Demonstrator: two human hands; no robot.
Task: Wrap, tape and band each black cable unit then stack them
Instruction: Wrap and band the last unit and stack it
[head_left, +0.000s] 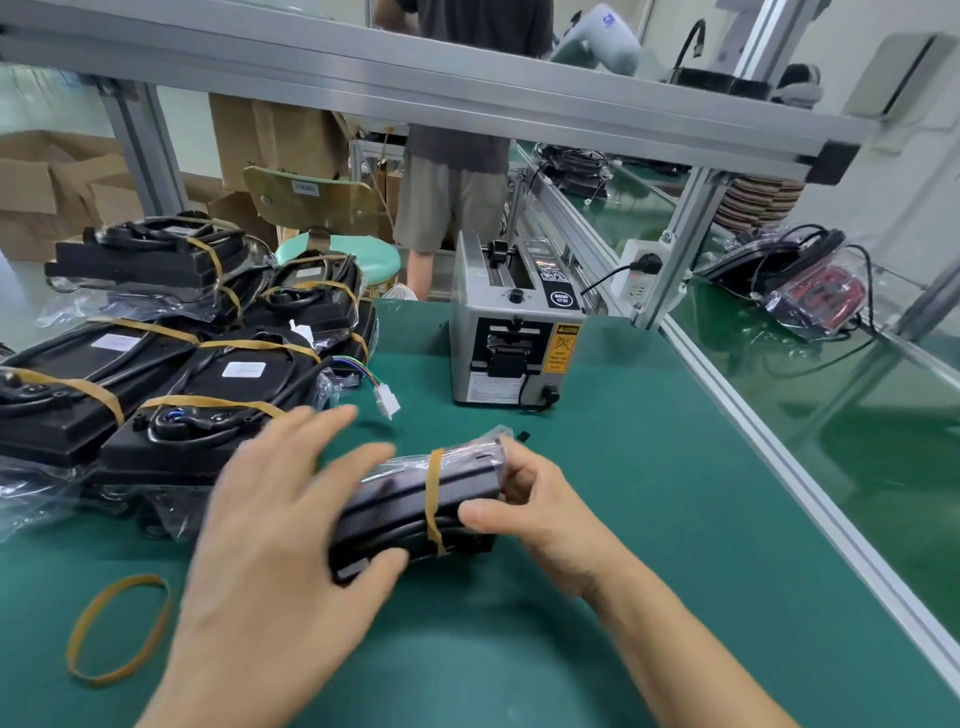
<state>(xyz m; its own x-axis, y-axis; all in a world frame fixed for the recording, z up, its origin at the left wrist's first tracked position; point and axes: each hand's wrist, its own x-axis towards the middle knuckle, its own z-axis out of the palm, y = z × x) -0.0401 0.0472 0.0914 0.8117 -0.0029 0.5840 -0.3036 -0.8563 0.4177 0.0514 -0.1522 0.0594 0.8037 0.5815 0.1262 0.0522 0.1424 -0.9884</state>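
The right hand (524, 499) pinches the near end of a black cable unit (410, 506), thumb on the front face and fingers curled behind the clear wrap bunched at that end. The left hand (280, 525) is blurred, its fingers spread and fairly straight, laid over the unit's other end; whether the thumb truly grips the lower corner cannot be told. The unit sits low over the green mat (597, 519), between the hands, tilted up on edge, with one tan rubber band (434, 501) already around it near the right hand.

Banding looks to be the step in hand: a second, loose rubber band (119, 629) lies on the mat just left of the left forearm (a likely candidate for the bare end). The next move would call for one hand to steady the unit while the other picks up and stretches that band over it, then a transfer to the stack of banded units (171, 353) at the left.

The tape dispenser (511, 332) beyond carries an orange warning sticker and small printed labels, too small to read; white labels on the stacked units are likewise illegible.
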